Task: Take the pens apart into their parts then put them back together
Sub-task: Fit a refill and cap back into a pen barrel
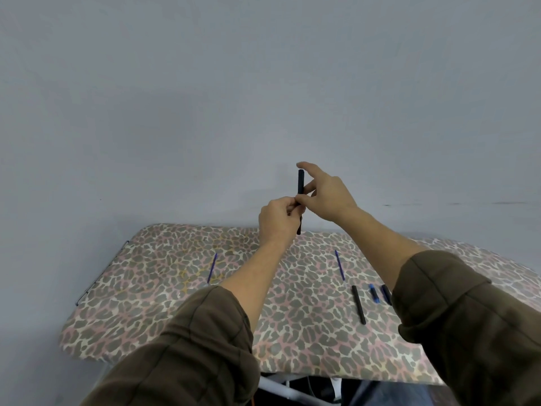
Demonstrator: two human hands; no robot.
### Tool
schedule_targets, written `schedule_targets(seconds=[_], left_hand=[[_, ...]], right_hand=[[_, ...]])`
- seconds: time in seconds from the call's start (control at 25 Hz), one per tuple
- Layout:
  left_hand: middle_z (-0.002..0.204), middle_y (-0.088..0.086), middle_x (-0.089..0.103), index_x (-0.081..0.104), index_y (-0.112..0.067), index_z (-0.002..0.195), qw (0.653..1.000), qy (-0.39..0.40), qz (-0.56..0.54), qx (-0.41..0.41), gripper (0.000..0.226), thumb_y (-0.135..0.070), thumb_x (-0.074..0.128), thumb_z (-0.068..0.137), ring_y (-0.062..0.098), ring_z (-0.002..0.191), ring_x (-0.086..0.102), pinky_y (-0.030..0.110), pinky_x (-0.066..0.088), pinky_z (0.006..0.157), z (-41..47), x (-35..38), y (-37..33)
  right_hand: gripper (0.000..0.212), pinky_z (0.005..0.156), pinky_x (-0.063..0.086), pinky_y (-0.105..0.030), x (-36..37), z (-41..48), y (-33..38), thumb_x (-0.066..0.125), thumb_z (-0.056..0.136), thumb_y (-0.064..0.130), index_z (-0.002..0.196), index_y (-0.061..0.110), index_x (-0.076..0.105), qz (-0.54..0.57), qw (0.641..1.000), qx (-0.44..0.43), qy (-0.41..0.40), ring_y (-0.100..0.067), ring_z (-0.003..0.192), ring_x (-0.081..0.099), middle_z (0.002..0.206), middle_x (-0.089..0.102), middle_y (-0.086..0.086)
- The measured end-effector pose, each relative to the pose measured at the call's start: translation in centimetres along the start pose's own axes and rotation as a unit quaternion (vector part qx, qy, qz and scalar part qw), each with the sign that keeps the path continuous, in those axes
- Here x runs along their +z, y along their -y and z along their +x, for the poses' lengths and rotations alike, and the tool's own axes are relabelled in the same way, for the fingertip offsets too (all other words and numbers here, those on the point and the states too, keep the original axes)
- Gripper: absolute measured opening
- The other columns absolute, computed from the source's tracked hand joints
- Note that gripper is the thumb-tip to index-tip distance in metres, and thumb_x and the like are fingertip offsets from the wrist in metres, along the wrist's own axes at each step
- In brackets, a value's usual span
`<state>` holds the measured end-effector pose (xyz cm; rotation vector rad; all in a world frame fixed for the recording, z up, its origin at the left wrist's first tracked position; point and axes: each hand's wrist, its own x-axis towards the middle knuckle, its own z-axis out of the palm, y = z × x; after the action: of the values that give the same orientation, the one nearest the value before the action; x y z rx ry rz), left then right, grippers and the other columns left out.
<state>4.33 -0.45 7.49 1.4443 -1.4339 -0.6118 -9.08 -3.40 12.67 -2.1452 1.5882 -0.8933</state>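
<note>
Closest to me are the person's two brown sleeves, reaching out over the desk. The desk wears a leopard-spot cloth in grey, pink and cream.

On the right side of the desk lie loose pen parts. There is a long black plastic tube, and just beside it a small blue piece. Next to that is a short dark piece, half hidden by the right sleeve. A little farther back lies a thin blue ink stick. A second thin blue ink stick lies well apart, on the left side.

Farther out, above the back edge of the desk, both hands hold a black plastic pen up in the air. It stands nearly straight up. The left hand is curled round its lower half. The right hand pinches the upper half just above, with thumb and one finger, and its pointing finger sticks out free. Behind it all is a plain grey-blue wall.

I think the step in hand is working this pen at the joint where the two hands meet. I cannot tell if it is coming apart or going back together. Next, the left hand should hold firm while the right hand turns or pulls the upper half straight along the pen, with no bending. If it opens, the parts should go down by the others, where they will not roll off.
</note>
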Motion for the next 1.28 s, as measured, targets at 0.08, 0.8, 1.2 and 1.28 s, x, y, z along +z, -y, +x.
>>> schedule_targets(seconds=[0.08,0.8,1.2,1.28], left_hand=[[0.07,-0.009,0.075,0.079,-0.025,0.09,1.0,0.0,-0.005,0.0,0.009,-0.025,0.07,0.093,0.007,0.069,0.071,0.037,0.061,0.073,0.0,-0.1,-0.1],[0.072,-0.009,0.074,0.079,-0.018,0.095,0.999,-0.014,0.031,0.005,0.008,-0.021,0.072,0.092,0.008,0.07,0.071,0.026,0.058,0.07,1.6,-0.6,-1.4],[0.081,-0.018,0.074,0.078,-0.025,0.1,0.998,0.006,-0.031,-0.053,0.019,-0.038,0.08,0.086,-0.002,0.076,0.07,0.023,0.057,0.071,1.3,0.5,1.5],[0.077,-0.02,0.072,0.078,-0.027,0.102,0.997,0.021,-0.039,-0.067,0.02,-0.039,0.079,0.087,-0.006,0.07,0.069,0.021,0.057,0.069,0.9,1.1,2.5]], right_hand=[[0.068,0.081,0.056,-0.032,0.3,0.0,0.1,0.074,0.092,0.025,0.152,0.039,0.044,-0.012,1.0,0.0,-0.012,-0.012,0.088,0.067,0.094,0.078,0.012],[0.066,0.066,0.04,-0.01,1.8,0.3,0.7,0.07,0.093,0.014,0.153,0.028,0.046,0.102,0.988,0.081,-0.084,-0.003,0.08,0.066,0.083,0.074,0.007],[0.009,0.067,0.056,-0.03,3.4,1.0,-1.1,0.07,0.088,0.013,0.089,0.015,0.078,0.209,0.955,0.207,-0.029,-0.022,0.092,0.074,0.092,0.077,-0.002],[0.009,0.065,0.055,-0.031,3.8,0.9,-1.8,0.07,0.088,0.012,0.092,0.012,0.078,0.232,0.946,0.225,-0.021,-0.026,0.094,0.074,0.095,0.077,-0.005]])
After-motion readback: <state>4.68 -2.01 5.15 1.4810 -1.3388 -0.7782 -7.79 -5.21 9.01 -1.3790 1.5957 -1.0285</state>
